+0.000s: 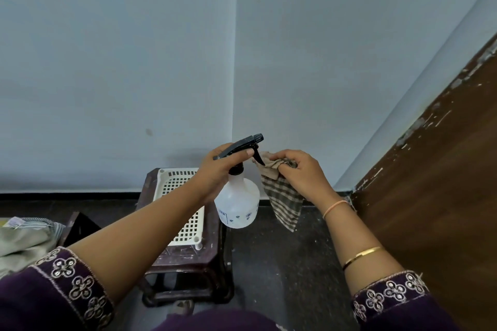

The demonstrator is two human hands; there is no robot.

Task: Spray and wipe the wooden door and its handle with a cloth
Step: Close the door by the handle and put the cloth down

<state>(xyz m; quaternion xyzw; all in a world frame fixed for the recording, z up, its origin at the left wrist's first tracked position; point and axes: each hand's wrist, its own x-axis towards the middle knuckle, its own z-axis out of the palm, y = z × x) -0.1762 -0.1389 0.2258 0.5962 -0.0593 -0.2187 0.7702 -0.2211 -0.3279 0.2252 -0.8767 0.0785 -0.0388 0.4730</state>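
While your left hand (pixel 215 169) grips the spray bottle (pixel 238 204) by the neck and your right hand (pixel 301 172) pinches the checked cloth (pixel 282 196) beside it, the wooden door (pixel 443 183) stands rightward, nearer your right hand.

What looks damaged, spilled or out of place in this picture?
The wooden door on the right: whitish flecks and scrapes run along its edge beside the wall, like chipped or smeared paint. Nothing looks spilled.

Open floor (pixel 282 263) is left between the stool (pixel 185 259) and the wooden door (pixel 430 196) on its right; its top is taken by a tray (pixel 174 185), its left by a box (pixel 80 226).
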